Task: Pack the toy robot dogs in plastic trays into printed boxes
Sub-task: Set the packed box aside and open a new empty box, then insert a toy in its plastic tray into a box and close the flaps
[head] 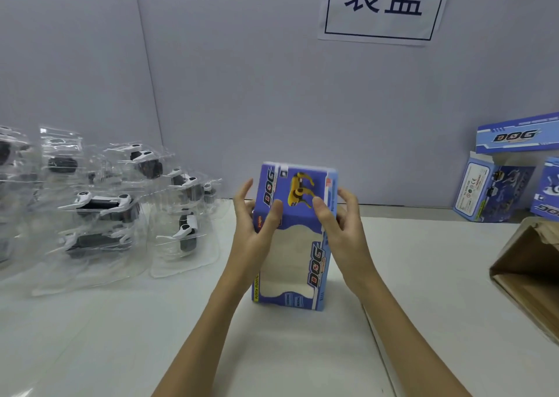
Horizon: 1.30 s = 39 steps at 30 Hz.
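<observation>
A blue printed box with a window and a yellow dog picture stands on end on the white table, at the centre. My left hand holds its left side near the top, thumb pressed on the front. My right hand holds the right side, thumb on the front by the dog picture. Through the window the box looks empty. At the left, several toy robot dogs in clear plastic trays lie in a loose pile.
Open printed boxes stand at the back right against the wall. A brown cardboard carton lies at the right edge. A paper sign hangs on the grey wall. The white table spreads in front.
</observation>
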Motion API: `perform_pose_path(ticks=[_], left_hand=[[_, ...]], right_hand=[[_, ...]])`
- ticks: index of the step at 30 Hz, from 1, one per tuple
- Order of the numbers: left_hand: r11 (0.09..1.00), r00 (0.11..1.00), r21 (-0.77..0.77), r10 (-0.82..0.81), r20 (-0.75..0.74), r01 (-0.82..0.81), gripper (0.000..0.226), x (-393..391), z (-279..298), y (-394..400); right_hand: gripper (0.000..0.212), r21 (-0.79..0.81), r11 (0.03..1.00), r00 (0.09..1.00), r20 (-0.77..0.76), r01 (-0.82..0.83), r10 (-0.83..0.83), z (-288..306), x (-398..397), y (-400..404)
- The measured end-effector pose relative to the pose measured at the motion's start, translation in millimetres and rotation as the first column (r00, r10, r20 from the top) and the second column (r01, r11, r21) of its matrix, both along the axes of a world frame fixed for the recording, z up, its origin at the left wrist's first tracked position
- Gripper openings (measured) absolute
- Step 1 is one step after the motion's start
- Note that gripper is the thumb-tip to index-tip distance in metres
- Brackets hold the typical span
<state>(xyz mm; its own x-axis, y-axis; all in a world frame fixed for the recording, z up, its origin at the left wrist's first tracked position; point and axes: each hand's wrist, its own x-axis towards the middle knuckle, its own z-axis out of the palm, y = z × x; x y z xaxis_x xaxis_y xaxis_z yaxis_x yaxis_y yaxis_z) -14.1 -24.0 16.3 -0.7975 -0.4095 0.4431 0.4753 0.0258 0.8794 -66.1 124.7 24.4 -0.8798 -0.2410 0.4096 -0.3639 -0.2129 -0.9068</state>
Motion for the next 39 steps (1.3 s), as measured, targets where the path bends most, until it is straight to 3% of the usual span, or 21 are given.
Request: perform_pose_path(ticks=[3, 8, 11, 13, 15, 18, 21, 23, 25, 28, 31, 33, 36, 39], left_hand=[[1.000, 1.000, -0.006, -0.008, 0.008, 0.008, 0.068, 1, -3, 1], [0.980, 0.985, -0.153, 0.103, -0.139, -0.124, 0.070, -1, -5, -2], [0.870, 0.936, -0.384, 0.208, -0.283, -0.310, 0.047, -4, -9, -10], [0.795, 0.932, -0.502, 0.215, -0.293, -0.341, 0.044, -6, -14, -12], [0.718, 0.932, -0.599, 0.220, -0.288, -0.355, 0.050, -7, -19, -8], [0.635, 0.933, -0.689, 0.171, -0.318, -0.351, 0.060, -11, -29, -3], [0.676, 0.954, -0.673, 0.193, -0.231, -0.300, 0.074, -18, -40, -5], [0.770, 0.961, -0.577, 0.241, -0.132, -0.273, 0.095, -19, -44, -10], [0.865, 0.969, -0.439, 0.230, -0.086, -0.244, 0.110, -19, -46, -17], [0.927, 0.977, -0.309, 0.189, -0.099, -0.211, 0.098, -20, -46, -30], [0.823, 0.954, -0.484, 0.240, -0.178, -0.297, 0.081, -17, -42, -35], [0.765, 0.940, -0.547, 0.270, -0.207, -0.340, 0.077, -17, -39, -28], [0.918, 0.983, -0.352, 0.171, -0.065, -0.183, 0.070, -13, -35, -7], [0.933, 0.998, -0.357, -0.021, 0.059, 0.041, 0.083, -10, -36, 3]], right_hand=[[0.057, 0.015, 0.999, 0.998, 0.046, 0.045, -0.045, -2, -1, 0], [0.034, -0.093, 0.996, 0.994, -0.104, 0.012, -0.021, 4, -3, 8], [0.027, -0.281, 0.958, 0.995, 0.052, -0.064, 0.082, 7, -5, 12], [0.040, -0.382, 0.922, 0.961, 0.225, -0.066, 0.162, 9, -5, 15], [0.054, -0.382, 0.923, 0.945, 0.285, -0.042, 0.161, 7, -5, 16], [0.054, -0.309, 0.951, 0.951, 0.289, -0.013, 0.107, 4, -3, 12], [0.043, -0.254, 0.967, 0.951, 0.293, -0.022, 0.099, 4, -4, 12], [0.031, -0.189, 0.982, 0.952, 0.297, -0.017, 0.074, 3, -7, 14], [0.037, -0.104, 0.994, 0.955, 0.292, -0.021, 0.051, 1, -8, 16], [0.059, 0.077, 0.993, 0.982, 0.175, -0.084, 0.070, -1, -11, 21], [0.059, 0.345, 0.923, 0.985, 0.100, -0.170, 0.144, -4, -19, 30], [0.048, 0.404, 0.904, 0.988, 0.119, -0.141, 0.101, -8, -25, 33], [0.032, 0.411, 0.910, 0.982, 0.185, -0.050, -0.030, -13, -27, 24], [0.022, 0.410, 0.911, 0.961, 0.231, 0.045, -0.151, -17, -23, 10]])
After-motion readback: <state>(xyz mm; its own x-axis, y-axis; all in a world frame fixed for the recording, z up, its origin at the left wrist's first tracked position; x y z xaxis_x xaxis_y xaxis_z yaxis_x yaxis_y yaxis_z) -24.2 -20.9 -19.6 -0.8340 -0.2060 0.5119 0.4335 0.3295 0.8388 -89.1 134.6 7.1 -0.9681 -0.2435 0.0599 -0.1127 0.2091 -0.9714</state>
